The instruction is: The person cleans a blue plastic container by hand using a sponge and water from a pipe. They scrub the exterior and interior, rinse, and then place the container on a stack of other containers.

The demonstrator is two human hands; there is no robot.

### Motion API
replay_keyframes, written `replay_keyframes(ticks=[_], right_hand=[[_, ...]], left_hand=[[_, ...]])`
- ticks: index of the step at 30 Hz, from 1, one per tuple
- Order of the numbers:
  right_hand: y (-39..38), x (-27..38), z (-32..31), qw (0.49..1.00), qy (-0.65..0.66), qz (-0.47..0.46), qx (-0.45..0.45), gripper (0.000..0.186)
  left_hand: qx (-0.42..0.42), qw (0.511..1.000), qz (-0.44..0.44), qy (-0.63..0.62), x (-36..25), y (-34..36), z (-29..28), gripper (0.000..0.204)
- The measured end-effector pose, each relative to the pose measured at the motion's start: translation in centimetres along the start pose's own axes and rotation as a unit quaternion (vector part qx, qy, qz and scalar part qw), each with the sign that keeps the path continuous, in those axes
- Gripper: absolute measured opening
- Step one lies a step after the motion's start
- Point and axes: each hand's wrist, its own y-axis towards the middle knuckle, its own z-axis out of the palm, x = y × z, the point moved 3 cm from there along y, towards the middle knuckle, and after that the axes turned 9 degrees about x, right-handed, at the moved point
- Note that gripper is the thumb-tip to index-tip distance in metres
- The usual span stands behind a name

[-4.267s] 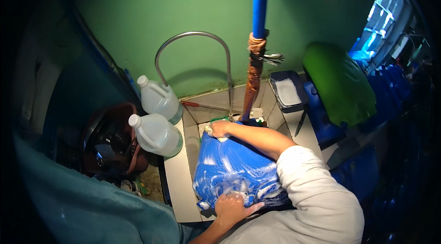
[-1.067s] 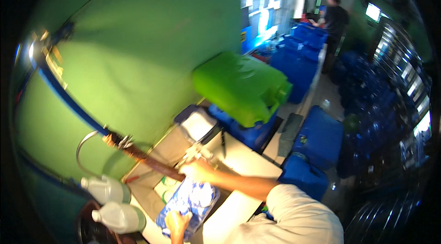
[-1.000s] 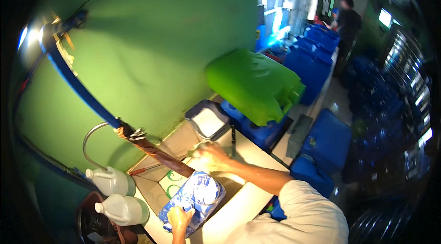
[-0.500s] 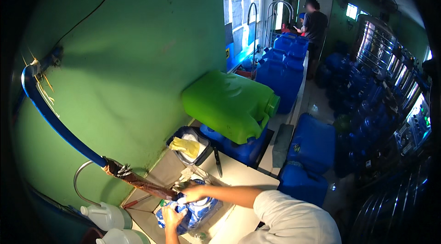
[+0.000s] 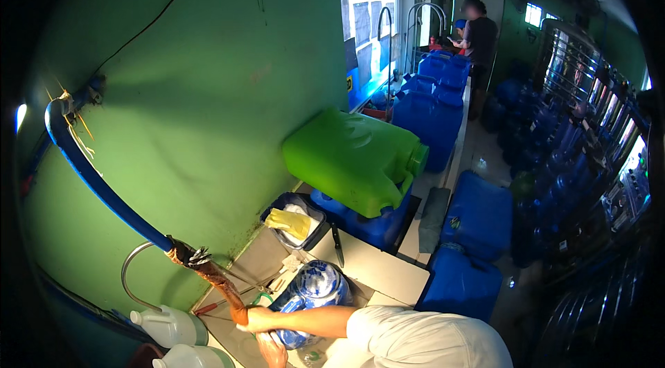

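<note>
My right hand (image 5: pixel 255 319) is closed round the lower end of a brown, wrapped pipe (image 5: pixel 223 283) that joins a blue hose (image 5: pixel 111 195). My left hand (image 5: pixel 273 348) is just below it, its fingers largely hidden behind the right one. Both are at the left side of a soapy blue jug (image 5: pixel 315 299), which stands in the tiled basin (image 5: pixel 249 255), partly behind my right forearm. A yellow glove or cloth (image 5: pixel 287 222) lies in a dark tub (image 5: pixel 311 237) at the basin's back corner, beside a black-handled knife (image 5: pixel 337 247).
Two white jugs (image 5: pixel 173 326) stand at left. A green container (image 5: pixel 346 157) lies on blue ones along the wall. More blue containers (image 5: pixel 467 216) line the right. A person (image 5: pixel 478 42) stands far back by the counter, near another partly hidden person (image 5: pixel 458 30).
Within the last second a yellow item appeared in the tub. Since half a second ago my right hand and the pipe's end shifted down-left, uncovering more of the jug.
</note>
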Motion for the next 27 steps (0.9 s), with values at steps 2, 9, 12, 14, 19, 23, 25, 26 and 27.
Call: replay_keyframes(ticks=[2, 9, 12, 14, 19, 23, 25, 26, 27], right_hand=[[-1.5, 1.4, 1.9, 0.995, -0.023, -0.094, 0.023, 0.062], [-7.0, 0.2, -3.8, 1.000, -0.009, 0.000, -0.001, 0.049], [-6.8, -0.8, -5.3, 0.990, 0.111, 0.059, -0.069, 0.055], [-6.4, -1.1, -4.9, 0.982, 0.119, 0.134, -0.054, 0.059], [-7.1, -0.1, -5.2, 0.984, 0.038, 0.116, -0.131, 0.065], [-8.6, 0.4, -5.8, 0.989, 0.022, 0.092, -0.110, 0.061], [-8.6, 0.6, -5.9, 0.991, 0.027, 0.079, -0.101, 0.059], [-8.4, 0.6, -6.0, 0.990, 0.027, 0.082, -0.107, 0.059], [-8.1, 0.8, -6.0, 0.991, 0.036, 0.070, -0.111, 0.059]], left_hand=[[0.018, 0.998, -0.065, -0.006, 0.0, -0.3, -0.9, 0.049], [0.077, 0.989, -0.104, 0.068, -2.7, 1.7, -2.6, 0.050], [0.044, 0.984, -0.045, 0.166, -3.6, 2.8, -3.1, 0.051], [0.245, 0.885, -0.397, -0.008, -1.7, 2.2, -2.8, 0.051], [0.082, 0.982, -0.025, 0.169, -5.4, 2.8, -4.0, 0.046], [0.140, 0.985, -0.056, 0.088, -6.3, 1.7, -3.8, 0.043], [0.057, 0.995, -0.085, 0.003, -5.4, 1.2, -4.3, 0.042], [0.016, 0.994, -0.101, -0.039, -4.6, 0.9, -4.7, 0.041], [0.002, 0.975, -0.166, -0.151, -3.3, 0.2, -4.5, 0.038]])
